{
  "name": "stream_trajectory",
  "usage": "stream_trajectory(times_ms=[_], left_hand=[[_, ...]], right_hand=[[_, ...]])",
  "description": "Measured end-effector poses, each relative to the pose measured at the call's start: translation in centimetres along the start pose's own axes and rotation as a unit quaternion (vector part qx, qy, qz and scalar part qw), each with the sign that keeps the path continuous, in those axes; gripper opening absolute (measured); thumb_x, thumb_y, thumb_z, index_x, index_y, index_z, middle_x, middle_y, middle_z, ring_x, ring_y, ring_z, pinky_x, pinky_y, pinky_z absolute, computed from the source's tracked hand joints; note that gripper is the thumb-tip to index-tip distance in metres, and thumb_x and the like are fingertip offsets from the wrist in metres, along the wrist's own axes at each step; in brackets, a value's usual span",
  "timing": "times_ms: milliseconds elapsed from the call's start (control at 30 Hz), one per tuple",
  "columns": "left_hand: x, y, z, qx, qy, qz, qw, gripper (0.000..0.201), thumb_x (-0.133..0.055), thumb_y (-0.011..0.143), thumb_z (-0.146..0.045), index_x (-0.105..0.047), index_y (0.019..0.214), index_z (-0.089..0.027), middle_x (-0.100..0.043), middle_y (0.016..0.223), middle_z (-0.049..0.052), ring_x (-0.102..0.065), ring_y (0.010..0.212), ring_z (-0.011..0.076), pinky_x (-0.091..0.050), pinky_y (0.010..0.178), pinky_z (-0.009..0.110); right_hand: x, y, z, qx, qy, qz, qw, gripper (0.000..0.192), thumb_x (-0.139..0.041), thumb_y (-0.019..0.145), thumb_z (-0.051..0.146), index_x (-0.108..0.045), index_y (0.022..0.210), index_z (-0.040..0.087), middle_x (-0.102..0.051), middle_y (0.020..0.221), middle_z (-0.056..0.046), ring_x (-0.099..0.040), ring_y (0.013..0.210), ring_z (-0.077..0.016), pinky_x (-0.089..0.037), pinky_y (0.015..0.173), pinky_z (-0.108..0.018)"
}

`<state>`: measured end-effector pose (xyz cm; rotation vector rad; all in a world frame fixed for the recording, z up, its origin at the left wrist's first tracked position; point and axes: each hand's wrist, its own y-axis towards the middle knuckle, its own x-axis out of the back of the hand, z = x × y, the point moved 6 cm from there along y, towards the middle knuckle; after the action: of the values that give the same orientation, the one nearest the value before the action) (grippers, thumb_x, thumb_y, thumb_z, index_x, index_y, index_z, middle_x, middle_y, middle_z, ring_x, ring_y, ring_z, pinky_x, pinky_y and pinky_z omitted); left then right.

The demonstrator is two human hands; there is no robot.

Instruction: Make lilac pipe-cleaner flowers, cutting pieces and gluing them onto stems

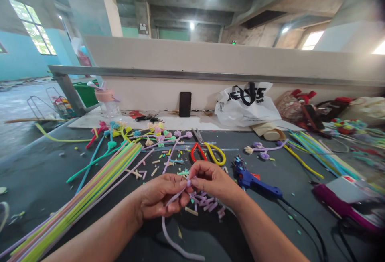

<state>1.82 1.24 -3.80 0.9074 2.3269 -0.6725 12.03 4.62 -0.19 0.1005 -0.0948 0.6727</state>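
A lilac pipe cleaner [169, 234] hangs in a curve from my left hand [165, 195], whose fingers are closed on it. The fingertips of my right hand [210, 179] pinch the small lilac knot [189, 182] at its upper end, and both hands meet there. Just beneath my right hand lie several short cut lilac pieces [207, 202]. Beyond the hands are scissors [209, 151] with one red and one yellow handle loop. A blue glue gun [255, 179] lies to the right of my right hand.
Long pastel pipe cleaners [99, 189] lie in a bundle at left, with finished flower stems [156, 133] behind. A phone [185, 104] leans on the back panel beside a white bag [246, 105]. A clear jar [108, 103] stands back left; a purple tool [343, 204] lies at right.
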Motion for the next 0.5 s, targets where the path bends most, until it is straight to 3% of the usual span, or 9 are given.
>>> stream_trajectory(times_ms=[133,233,333,500], left_hand=[[-0.1,-0.1,0.0,-0.008,0.008,-0.006,1.0,0.013,-0.056,0.078,-0.023,-0.057,0.076,-0.01,-0.056,0.055,0.0,-0.038,0.029,-0.0003,-0.024,0.029,0.011],[0.0,-0.1,-0.3,-0.021,0.038,-0.03,0.999,0.012,-0.058,0.076,-0.023,-0.056,0.074,-0.011,-0.055,0.053,-0.001,-0.042,0.029,0.0009,-0.025,0.028,0.01],[0.0,-0.3,-0.7,-0.04,0.088,-0.067,0.993,0.016,-0.061,0.072,-0.026,-0.053,0.07,-0.013,-0.056,0.054,-0.001,-0.045,0.03,0.0037,-0.026,0.025,0.011],[-0.2,-0.5,-1.6,-0.102,0.175,-0.141,0.969,0.023,-0.061,0.072,-0.035,-0.049,0.072,-0.015,-0.059,0.056,-0.001,-0.049,0.031,0.0066,-0.032,0.025,0.013]], right_hand=[[0.0,0.0,0.1,0.013,0.021,0.011,1.0,0.019,-0.063,0.073,0.025,-0.055,0.087,0.016,-0.056,0.072,0.001,-0.051,0.063,-0.0097,-0.04,0.06,-0.022],[0.9,0.0,0.4,0.039,0.04,-0.02,0.998,0.026,-0.062,0.074,0.025,-0.053,0.097,0.018,-0.054,0.076,0.001,-0.05,0.063,-0.0092,-0.039,0.059,-0.022],[1.5,0.0,0.5,0.047,0.04,-0.047,0.997,0.022,-0.059,0.076,0.027,-0.055,0.095,0.017,-0.052,0.072,0.002,-0.048,0.06,-0.0085,-0.038,0.057,-0.021],[0.7,0.1,0.0,0.024,0.049,-0.015,0.998,0.02,-0.061,0.075,0.028,-0.056,0.089,0.015,-0.054,0.071,0.001,-0.048,0.057,-0.0076,-0.038,0.055,-0.021]])
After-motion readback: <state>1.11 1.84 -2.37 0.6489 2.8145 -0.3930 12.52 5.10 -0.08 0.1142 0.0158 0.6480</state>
